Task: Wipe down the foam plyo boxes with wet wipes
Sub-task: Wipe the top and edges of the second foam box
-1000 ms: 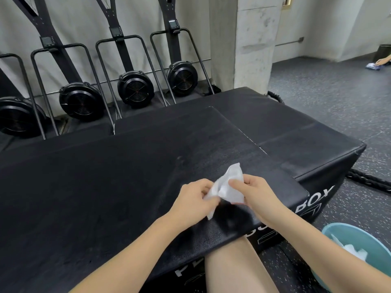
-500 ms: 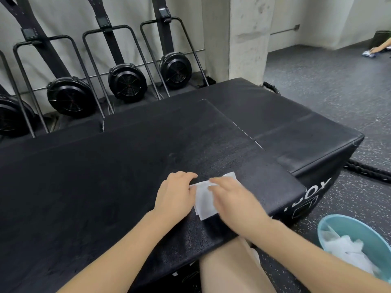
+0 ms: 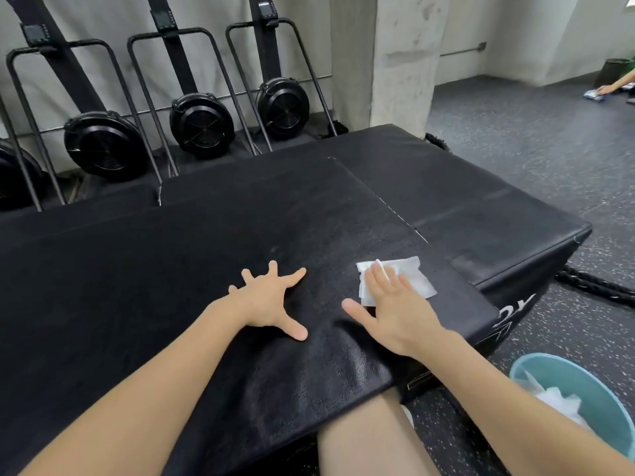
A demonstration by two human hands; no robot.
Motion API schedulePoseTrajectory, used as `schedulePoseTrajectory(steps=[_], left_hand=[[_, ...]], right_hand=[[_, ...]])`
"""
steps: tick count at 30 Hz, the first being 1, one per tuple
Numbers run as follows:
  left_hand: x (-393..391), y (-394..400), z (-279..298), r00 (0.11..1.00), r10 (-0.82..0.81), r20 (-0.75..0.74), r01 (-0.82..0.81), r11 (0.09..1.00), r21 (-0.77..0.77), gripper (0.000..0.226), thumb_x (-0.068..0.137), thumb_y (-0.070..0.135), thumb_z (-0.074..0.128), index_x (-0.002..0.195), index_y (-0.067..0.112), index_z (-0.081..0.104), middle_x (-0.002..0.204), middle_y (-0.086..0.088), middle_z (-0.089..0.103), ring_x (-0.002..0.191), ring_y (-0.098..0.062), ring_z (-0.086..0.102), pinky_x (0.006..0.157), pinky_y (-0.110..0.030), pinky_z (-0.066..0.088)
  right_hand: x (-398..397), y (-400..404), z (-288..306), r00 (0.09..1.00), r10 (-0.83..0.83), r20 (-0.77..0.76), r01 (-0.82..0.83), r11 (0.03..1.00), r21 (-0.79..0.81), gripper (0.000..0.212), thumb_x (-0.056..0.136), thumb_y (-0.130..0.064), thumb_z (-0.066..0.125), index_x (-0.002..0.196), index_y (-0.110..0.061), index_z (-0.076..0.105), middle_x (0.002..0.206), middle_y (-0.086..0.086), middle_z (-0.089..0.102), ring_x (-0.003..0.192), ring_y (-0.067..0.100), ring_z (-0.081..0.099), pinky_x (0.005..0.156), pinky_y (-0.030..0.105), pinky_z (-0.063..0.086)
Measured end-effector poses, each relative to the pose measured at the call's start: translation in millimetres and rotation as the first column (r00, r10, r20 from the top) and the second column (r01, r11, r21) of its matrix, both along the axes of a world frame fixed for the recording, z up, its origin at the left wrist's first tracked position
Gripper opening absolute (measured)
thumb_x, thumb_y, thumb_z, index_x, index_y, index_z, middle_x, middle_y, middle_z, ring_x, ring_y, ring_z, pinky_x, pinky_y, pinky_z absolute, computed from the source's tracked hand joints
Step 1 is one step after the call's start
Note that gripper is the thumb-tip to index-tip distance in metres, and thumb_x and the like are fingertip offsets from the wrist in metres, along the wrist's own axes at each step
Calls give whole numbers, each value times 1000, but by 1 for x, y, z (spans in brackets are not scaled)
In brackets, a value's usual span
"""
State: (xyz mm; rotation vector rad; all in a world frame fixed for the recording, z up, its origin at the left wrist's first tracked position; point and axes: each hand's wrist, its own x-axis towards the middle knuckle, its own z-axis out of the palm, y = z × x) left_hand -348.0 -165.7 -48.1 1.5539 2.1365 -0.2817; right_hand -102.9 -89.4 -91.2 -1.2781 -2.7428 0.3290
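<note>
This is a gym room with a dark speckled floor [image 3: 515, 139] and a big grey pillar [image 3: 388, 56]. Black fan machines [image 3: 202, 127] stand in a row by the wall at the back.

In front is a big black foam box [image 3: 206, 242] with a flat top. A second black box [image 3: 464, 207] sits right beside it on the right, and its top is a little lower.

The right hand's fingers [image 3: 379, 278] are straight and flat. They press down on a white wet wipe [image 3: 417, 280]. The wipe lies spread out on the top of the big box, near its right edge. The thumb sticks out to the left and touches the box. The right hand [image 3: 395, 310] holds nothing in a fist.

The left hand's fingers [image 3: 292, 278] are spread wide apart and straight. The left hand [image 3: 268, 300] rests flat on the box top, to the left of the wipe and apart from it. It does not touch the wipe.

Both bare arms reach in from the bottom. A bare knee [image 3: 364, 438] shows under the near edge of the box.

On the floor at the bottom right is a light blue bucket [image 3: 563, 369]. Inside it is a heap of crumpled white wipes [image 3: 556, 403].

A thick black rope [image 3: 594, 286] lies on the floor by the right box.
</note>
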Motion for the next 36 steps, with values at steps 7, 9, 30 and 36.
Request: schedulePoseTrajectory(steps=[7, 9, 30, 36], left_hand=[[-2, 6, -2, 1000, 5, -25, -5, 1000, -29, 150, 51, 76, 83, 156, 42, -18, 168, 4, -12, 148, -52, -3, 111, -68, 28], [0, 4, 1, 1000, 15, -17, -15, 1000, -22, 148, 53, 74, 84, 157, 41, -17, 168, 5, -13, 149, -51, -4, 112, -70, 25], [2, -4, -3, 999, 37, -8, -37, 999, 36, 141, 55, 75, 82, 157, 44, -11, 168, 6, -11, 150, -49, -6, 113, -72, 16], [19, -7, 8, 995, -15, -103, 21, 998, 58, 125, 66, 66, 82, 160, 40, 4, 165, -1, 14, 145, -43, 19, 112, -60, 31]], right_hand=[[-7, -1, 7, 940, 330, -81, -329, 944, 27, 73, 96, -73, 16, 146, -24, 36, 154, -7, 36, 144, 16, 29, 119, 37, 24], [11, 39, 11, 969, 229, -88, -217, 968, 125, 63, 97, -69, 12, 126, -24, 45, 131, -2, 50, 127, 23, 44, 111, 42, 32], [46, 47, -7, 995, -99, 19, 96, 990, 105, 71, 96, -69, 2, 129, -19, 41, 141, 11, 40, 140, 36, 31, 109, 48, 32], [28, -68, 1, 974, 221, 41, -222, 974, 36, 80, 94, -73, 4, 155, -26, 26, 164, -2, 21, 148, 36, 13, 121, 46, 9]])
